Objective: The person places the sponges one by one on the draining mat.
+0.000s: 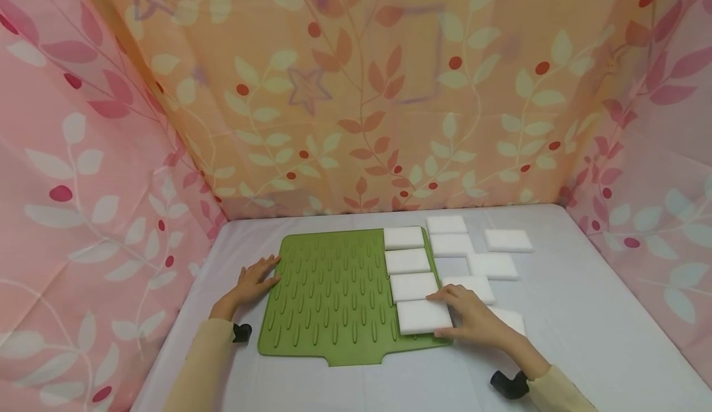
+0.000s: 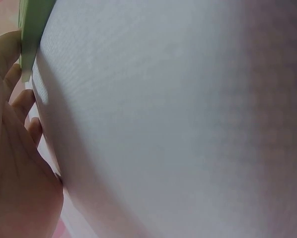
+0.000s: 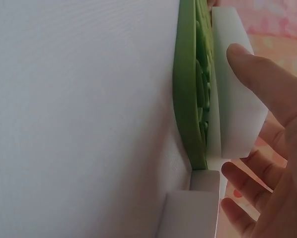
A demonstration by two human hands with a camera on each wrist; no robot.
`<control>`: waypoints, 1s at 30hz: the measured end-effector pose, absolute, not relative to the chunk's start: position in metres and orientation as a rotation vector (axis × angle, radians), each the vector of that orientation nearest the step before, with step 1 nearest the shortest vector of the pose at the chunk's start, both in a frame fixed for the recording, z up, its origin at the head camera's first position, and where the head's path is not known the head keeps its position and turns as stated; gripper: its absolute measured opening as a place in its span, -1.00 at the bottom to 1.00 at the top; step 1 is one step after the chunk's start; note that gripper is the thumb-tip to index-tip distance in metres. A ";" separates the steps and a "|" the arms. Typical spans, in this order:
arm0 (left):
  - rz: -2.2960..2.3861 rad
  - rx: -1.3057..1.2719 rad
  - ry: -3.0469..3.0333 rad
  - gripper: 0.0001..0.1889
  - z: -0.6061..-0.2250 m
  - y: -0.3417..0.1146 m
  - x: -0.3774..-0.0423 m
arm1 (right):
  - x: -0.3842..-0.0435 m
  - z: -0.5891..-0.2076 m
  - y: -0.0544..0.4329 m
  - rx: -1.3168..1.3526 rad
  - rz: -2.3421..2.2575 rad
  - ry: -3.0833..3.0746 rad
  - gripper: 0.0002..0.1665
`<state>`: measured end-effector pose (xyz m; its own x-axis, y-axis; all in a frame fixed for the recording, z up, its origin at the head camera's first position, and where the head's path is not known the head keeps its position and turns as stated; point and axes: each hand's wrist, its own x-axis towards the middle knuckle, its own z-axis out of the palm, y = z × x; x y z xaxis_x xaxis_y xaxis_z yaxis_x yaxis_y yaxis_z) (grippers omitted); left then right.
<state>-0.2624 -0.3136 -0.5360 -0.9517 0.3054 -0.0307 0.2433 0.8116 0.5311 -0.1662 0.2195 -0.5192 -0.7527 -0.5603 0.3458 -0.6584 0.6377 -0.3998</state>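
Observation:
A green ridged drying mat (image 1: pixel 328 288) lies flat, its spout-like tab toward the front. Along its right side runs a column of white sponges: the back one (image 1: pixel 403 238), two more (image 1: pixel 407 261) in the middle, and the front sponge (image 1: pixel 424 317). My right hand (image 1: pixel 473 318) pinches that front sponge, thumb at its near edge and fingers at its far right corner. In the right wrist view, the thumb presses the side of the sponge (image 3: pixel 234 99) over the mat's rim (image 3: pixel 185 84). My left hand (image 1: pixel 254 283) touches the mat's left edge with its fingers extended.
Several loose white sponges (image 1: pixel 492 266) lie on the white-covered table (image 1: pixel 589 313) to the right of the mat, some partly behind my right hand. Floral curtains (image 1: pixel 361 91) stand at the back and on both sides. A black wrist device (image 1: pixel 508 385) sits near each sleeve.

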 end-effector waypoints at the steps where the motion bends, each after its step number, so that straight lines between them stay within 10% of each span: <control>1: 0.820 0.437 2.881 -0.37 -0.536 -0.314 -0.263 | -0.166 -0.520 0.219 1.002 0.754 -2.668 -0.24; 30: 0.820 0.447 2.897 -0.37 -0.536 -0.312 -0.260 | -0.171 -0.510 0.232 0.995 0.674 -2.694 -0.31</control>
<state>-0.2603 -0.3124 -0.5363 -0.9522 0.3052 -0.0139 0.2527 0.8122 0.5258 -0.1708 0.2324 -0.5101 -0.7562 -0.5672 0.3262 -0.6540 0.6709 -0.3496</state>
